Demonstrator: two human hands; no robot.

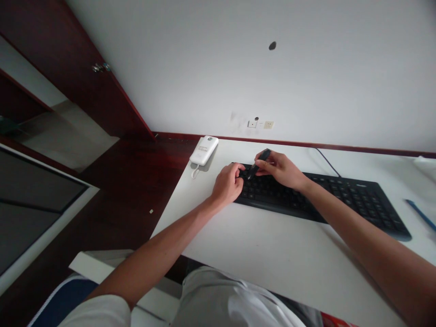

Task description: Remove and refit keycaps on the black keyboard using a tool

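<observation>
A black keyboard [272, 193] lies flat on the white desk. My left hand [227, 181] is closed around its left end, fingers curled over the keys by the upper left corner. In my right hand [277, 168] is a slim black pen-shaped tool [260, 162], gripped between thumb and fingers and tilted. Its lower tip points down at the keys at the upper left, close to my left fingertips. Whether the tip touches a key I cannot tell. My right forearm crosses above the middle of the keyboard and hides some keys.
A white power bank [204, 151] with a short cable loop lies near the desk's left edge. The keyboard's cable [329, 163] runs to the back. At the right lie a blue stick-like item [420, 214] and white plastic [427, 165]. Wall sockets [268, 124] sit behind the desk [238, 236].
</observation>
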